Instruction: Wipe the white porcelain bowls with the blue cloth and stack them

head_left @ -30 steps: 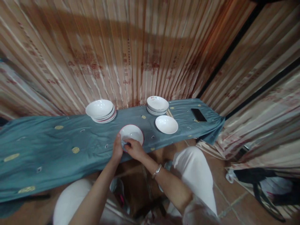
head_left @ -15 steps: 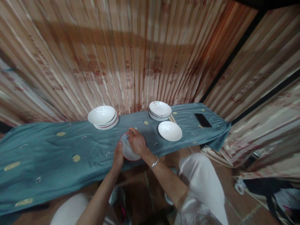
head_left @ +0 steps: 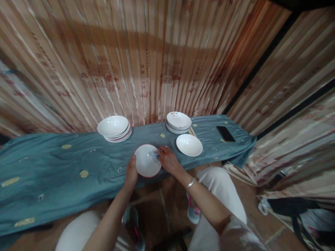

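Observation:
A white plate with a thin red rim (head_left: 147, 165) is near the front edge of the cloth-covered table. My left hand (head_left: 131, 170) grips its left edge, thumb over the rim. At the plate's right side, my right hand (head_left: 168, 159) is closed on a pale bluish wiping cloth (head_left: 154, 153), mostly hidden by the fingers, which lies against the plate's upper right. A silver bracelet (head_left: 191, 183) circles my right wrist. Just right of my right hand sits a single white bowl (head_left: 189, 145).
A stack of white bowls and plates (head_left: 114, 127) stands back left. Another stack, topped by a flower-patterned dish (head_left: 178, 120), is back centre, with wooden chopsticks (head_left: 192, 131) beside it. A black phone (head_left: 225, 134) lies right. A pleated curtain (head_left: 157, 69) hangs behind the teal-covered table (head_left: 60, 164).
My right hand has moved from over the plate's middle to its right edge, taking the cloth along and uncovering the plate's inside. My left hand keeps its hold on the left edge.

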`<state>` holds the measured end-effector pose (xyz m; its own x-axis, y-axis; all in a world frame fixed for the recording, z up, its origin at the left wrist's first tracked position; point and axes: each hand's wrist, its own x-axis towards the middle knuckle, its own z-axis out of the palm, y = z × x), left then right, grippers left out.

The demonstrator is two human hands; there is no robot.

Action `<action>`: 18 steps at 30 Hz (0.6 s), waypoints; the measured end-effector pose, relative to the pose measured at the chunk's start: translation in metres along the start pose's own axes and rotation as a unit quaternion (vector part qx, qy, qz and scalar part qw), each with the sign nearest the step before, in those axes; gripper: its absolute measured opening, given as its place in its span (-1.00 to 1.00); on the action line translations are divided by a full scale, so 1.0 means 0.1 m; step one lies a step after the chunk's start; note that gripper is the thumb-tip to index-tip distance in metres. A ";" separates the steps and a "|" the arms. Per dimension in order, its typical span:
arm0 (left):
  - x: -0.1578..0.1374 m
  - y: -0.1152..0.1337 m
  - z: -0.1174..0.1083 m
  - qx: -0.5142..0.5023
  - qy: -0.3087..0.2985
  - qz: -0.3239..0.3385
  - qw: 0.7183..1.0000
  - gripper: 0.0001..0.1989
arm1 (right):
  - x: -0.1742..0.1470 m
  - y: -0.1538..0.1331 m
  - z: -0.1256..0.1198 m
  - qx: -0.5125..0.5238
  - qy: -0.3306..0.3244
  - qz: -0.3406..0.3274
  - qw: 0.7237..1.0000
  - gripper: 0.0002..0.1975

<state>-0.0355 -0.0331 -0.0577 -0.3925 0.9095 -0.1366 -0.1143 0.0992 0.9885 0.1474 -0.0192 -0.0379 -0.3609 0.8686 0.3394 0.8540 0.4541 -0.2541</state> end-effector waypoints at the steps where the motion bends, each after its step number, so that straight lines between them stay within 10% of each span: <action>1: 0.00 0.00 0.00 -0.004 -0.001 0.000 1.000 -0.47 | -0.07 0.00 0.00 0.001 -0.002 -0.001 1.000 -0.76; 18: 0.09 -0.05 -0.07 -0.039 0.007 -0.031 0.999 -0.37 | -0.49 -0.64 0.01 0.057 -0.025 -0.153 0.986 -0.73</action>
<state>-0.0446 -0.0281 -0.0647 -0.3948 0.8968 -0.1995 -0.2099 0.1234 0.9699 0.1104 -0.0902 -0.0390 -0.6154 0.6950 0.3718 0.6561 0.7131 -0.2470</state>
